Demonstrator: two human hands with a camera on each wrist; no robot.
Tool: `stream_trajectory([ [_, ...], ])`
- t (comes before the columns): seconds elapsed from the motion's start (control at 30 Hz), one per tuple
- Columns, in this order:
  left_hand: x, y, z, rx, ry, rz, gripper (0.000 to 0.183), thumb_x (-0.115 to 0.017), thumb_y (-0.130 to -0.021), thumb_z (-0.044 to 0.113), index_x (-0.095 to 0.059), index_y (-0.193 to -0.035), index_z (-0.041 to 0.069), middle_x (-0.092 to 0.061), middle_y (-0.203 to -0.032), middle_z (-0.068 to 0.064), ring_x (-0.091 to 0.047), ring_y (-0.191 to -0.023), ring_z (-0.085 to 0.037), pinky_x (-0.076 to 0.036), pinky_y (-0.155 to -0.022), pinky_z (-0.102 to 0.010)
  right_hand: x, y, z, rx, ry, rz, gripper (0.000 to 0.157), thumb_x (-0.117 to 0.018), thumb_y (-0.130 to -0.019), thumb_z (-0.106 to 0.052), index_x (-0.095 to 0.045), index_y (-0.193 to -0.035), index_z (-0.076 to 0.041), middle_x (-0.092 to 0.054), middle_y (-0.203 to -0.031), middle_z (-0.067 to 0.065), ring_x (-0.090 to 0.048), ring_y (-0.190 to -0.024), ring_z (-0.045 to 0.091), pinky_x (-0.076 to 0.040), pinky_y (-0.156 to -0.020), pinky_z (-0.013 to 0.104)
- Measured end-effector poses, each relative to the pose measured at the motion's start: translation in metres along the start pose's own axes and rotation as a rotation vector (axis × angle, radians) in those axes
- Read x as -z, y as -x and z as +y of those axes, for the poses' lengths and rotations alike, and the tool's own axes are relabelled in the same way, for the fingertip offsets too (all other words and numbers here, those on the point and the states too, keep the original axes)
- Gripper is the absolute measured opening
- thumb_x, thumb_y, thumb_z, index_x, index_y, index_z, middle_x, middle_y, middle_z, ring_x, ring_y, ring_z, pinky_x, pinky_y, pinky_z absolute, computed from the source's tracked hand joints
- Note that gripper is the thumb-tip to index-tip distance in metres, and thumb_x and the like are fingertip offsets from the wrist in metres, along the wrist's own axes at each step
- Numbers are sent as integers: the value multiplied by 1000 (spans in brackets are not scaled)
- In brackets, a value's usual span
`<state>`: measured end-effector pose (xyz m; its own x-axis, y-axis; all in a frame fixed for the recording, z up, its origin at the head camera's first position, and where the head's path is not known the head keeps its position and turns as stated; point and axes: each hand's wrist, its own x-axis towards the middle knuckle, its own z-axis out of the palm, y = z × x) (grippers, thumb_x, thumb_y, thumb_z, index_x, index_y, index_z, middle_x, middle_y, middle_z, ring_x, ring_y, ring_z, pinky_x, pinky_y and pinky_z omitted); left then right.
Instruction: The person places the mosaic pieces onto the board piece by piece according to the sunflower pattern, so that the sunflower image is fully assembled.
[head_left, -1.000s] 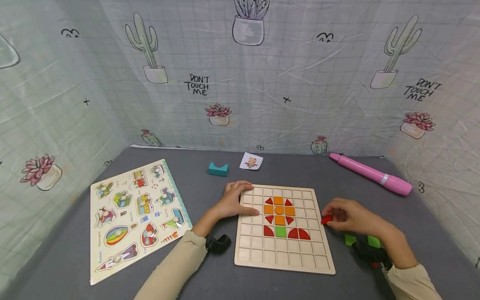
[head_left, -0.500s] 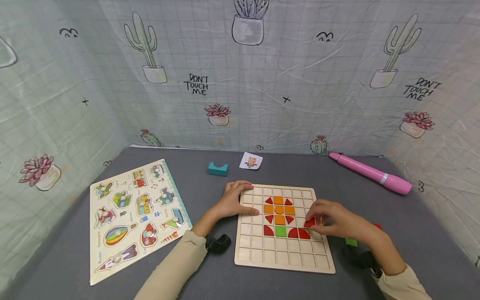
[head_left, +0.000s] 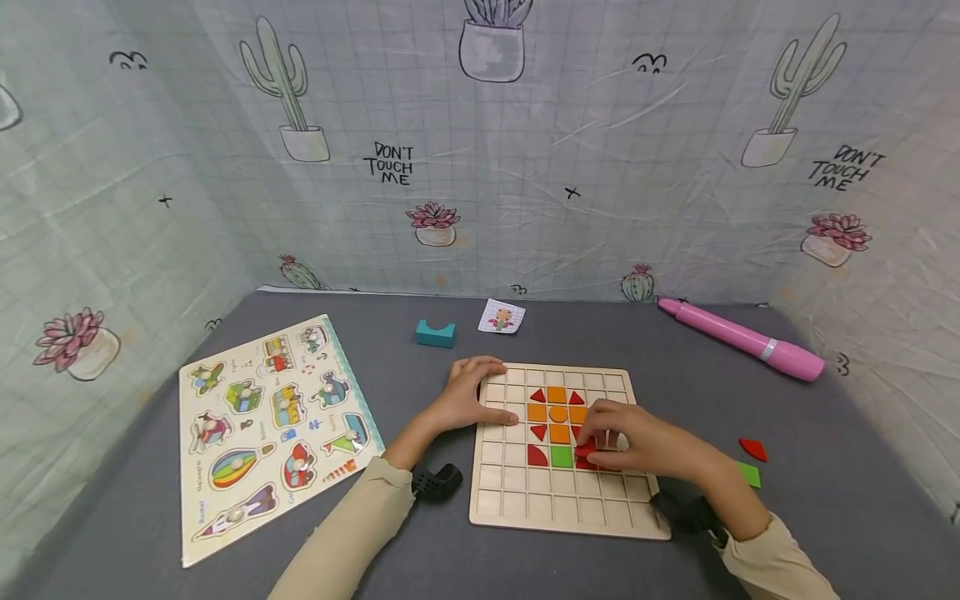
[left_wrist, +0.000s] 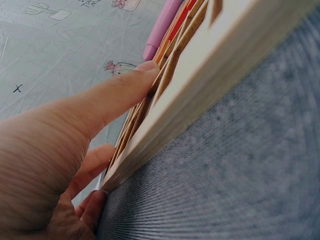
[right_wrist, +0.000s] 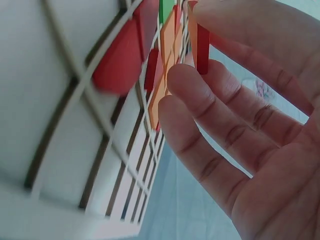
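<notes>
My left hand [head_left: 459,402] rests on the left side of a wooden grid board [head_left: 517,506], thumb laid straight over the top and fingertips at the far left corner. My right hand [head_left: 648,440] pinches a small red piece [right_wrist: 202,50] between thumb and fingers, above the board's right half. Its full outline is hidden by the fingers. On the board lie orange squares [head_left: 557,394], an orange circle [head_left: 558,414], red triangles [head_left: 538,432], a green square [head_left: 561,456] and a red quarter-circle [head_left: 537,455]. My right hand partly covers other red pieces.
Right of the board lie a loose red piece [head_left: 753,450] and a green piece [head_left: 749,474]. Behind it are a small picture card [head_left: 502,317], a teal block [head_left: 436,334] and a pink pen-shaped thing [head_left: 738,337]. A picture puzzle board [head_left: 262,450] lies at left.
My right hand has carried the red piece leftward from beside the board to over the pattern. The loose red and green pieces at right have come into fuller view. My left hand stays put.
</notes>
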<state>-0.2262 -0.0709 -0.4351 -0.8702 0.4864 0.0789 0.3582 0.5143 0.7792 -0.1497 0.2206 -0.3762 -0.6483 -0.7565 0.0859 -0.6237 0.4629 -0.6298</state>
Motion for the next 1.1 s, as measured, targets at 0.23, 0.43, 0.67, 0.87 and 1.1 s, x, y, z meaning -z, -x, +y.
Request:
stream_trajectory([
  [0.23,1,1,1,8,-6,-5,74,-87,-72,27,-55,-134,5,-41,-146,-11,-22,-133,-34,-26,-106,-53,-10,-15,-5,8,-25,-32,9,-71,-90,-13,-69,-98,-11,-56,-94,0,-53,-76,12,-49,-67,25],
  [0.43,1,0,1,8,-5,2,74,-87,-71,28,-56,-134,5,-43,-145,-9,-23,-132,-32,-27,-106,-52,-17,-27,-10,43,32,-48,7,-72,-89,-11,-70,-95,-10,-56,-93,-2,-52,-75,11,-48,-67,24],
  [0.67,0,-1,0,-1,-8,3,74,-88,-71,29,-56,-133,5,-43,-144,-9,-24,-132,-32,-28,-105,-52,-27,-40,-12,58,79,-59,9,-72,-89,-12,-70,-98,-11,-58,-95,-3,-52,-80,10,-47,-73,23],
  [0.87,1,-1,0,2,-16,3,74,-88,-71,28,-56,-133,5,-43,-144,-9,-24,-131,-32,-28,-106,-51,-34,-53,-17,24,90,-77,12,-70,-91,-18,-69,-102,-13,-59,-97,-5,-55,-86,10,-48,-80,25],
  [1.1,1,0,1,-15,-21,9,72,-88,-71,28,-57,-132,5,-44,-144,-8,-27,-129,-32,-29,-104,-51,-41,-63,-22,40,128,-47,4,-72,-89,-13,-69,-93,-11,-54,-89,-2,-48,-78,9,-43,-71,21],
])
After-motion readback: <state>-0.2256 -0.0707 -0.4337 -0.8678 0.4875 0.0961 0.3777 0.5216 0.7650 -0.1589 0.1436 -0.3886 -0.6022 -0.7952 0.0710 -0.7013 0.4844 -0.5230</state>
